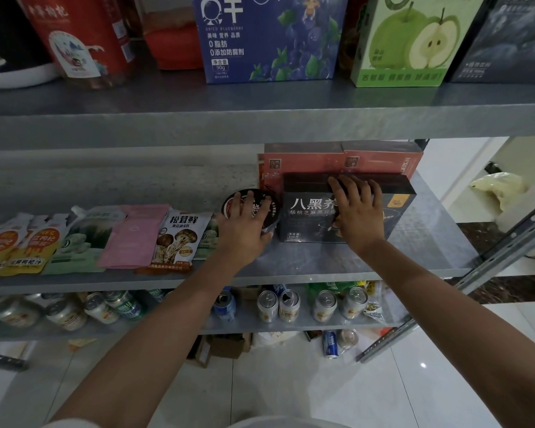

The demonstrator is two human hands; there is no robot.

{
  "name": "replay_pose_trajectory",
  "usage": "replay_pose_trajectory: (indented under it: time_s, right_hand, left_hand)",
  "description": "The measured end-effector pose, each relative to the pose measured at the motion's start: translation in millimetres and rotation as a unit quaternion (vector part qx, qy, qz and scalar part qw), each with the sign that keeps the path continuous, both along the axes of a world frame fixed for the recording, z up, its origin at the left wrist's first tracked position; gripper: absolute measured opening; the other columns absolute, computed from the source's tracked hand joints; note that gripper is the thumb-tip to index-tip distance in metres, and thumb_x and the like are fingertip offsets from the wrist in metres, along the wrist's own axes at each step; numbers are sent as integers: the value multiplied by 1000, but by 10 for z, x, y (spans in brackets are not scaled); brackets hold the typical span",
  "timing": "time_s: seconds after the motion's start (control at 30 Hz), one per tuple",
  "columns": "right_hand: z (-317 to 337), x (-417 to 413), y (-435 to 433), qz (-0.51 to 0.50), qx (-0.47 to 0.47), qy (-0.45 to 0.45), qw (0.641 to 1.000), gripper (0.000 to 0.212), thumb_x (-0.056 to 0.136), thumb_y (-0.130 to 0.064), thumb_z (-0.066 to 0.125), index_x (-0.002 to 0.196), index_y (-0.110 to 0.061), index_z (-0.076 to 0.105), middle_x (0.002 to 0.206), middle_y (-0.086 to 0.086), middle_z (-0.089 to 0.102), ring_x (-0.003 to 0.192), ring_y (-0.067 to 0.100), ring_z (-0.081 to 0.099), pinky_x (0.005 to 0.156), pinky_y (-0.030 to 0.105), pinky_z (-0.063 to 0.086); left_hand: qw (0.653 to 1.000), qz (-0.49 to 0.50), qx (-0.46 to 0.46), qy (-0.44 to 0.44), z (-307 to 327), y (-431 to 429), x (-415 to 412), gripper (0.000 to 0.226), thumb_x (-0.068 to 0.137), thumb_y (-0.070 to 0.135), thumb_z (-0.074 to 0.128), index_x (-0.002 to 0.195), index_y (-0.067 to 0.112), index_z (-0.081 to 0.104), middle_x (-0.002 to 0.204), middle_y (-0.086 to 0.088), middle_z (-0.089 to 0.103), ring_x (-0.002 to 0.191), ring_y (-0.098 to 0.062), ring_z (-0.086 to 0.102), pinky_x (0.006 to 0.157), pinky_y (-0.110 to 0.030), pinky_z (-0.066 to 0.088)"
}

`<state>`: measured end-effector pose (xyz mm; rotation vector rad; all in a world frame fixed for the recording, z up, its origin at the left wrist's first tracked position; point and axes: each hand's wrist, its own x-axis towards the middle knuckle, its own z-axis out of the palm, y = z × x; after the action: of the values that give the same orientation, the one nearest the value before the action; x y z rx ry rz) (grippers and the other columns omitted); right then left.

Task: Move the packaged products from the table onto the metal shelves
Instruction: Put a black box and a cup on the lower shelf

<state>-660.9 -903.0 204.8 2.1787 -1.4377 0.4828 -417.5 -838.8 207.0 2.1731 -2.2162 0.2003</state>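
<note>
Fingers [346, 188] of the right hand [360, 214] hook over the top of the black box [309, 208] while the left hand [244, 225] cups the round tub [274, 211] just left of it, both sitting on the middle shelf [322, 257] on the near side of the red boxes [306, 162], so placing looks basically done, next is probably just letting go.

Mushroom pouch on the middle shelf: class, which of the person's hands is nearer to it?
Left. The left hand grips the round cup just right of the mushroom pouch; the right hand holds the black box, farther right beyond the cup.
</note>
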Motion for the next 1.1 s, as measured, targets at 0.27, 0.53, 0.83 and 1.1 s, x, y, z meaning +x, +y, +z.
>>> replay_pose_trajectory:
  time_s: [0.27, 0.53, 0.83, 1.1]
  right_hand:
    - [2, -1, 16, -1, -7, 1, 1000, 98, 57, -20, 88, 141, -14, 38, 132, 12, 50, 122, 31, 39, 108, 54, 32]
    - [79, 2, 110, -1, 36, 6, 999, 103, 55, -25, 89, 142, -13, 37, 134, 13, 48, 126, 33, 40, 109, 55, 31]
    - [302, -119, 203, 49, 102, -9, 993, 94, 65, -25, 85, 145, -15, 38, 140, 13, 46, 133, 34, 40, 114, 55, 22]
    - [284, -567, 568, -33, 61, -153, 986, 72, 77, -15, 71, 143, -16, 41, 147, 9, 42, 138, 29, 34, 115, 52, 17]
  left_hand:
    - [1000, -5, 3, -18, 35, -30, 27, 75, 92, 58, 43, 152, 29, 10, 159, -11, 9, 146, -33, 8, 104, -61, 29]
    - [999, -26, 36, 7, 136, -21, 30, 82, 90, 62, 43, 153, 26, 4, 160, -12, 3, 146, -34, 1, 117, -55, 1]
    - [996, -35, 6, 76, 239, 111, -139, 71, 94, 52, 44, 152, 18, 19, 158, -15, 14, 143, -35, 19, 116, -44, 16]
    - [970, -33, -221, 91, 344, 259, -542, 34, 89, 29, 43, 95, 4, 65, 89, -15, 63, 78, -33, 59, 65, -38, 48]
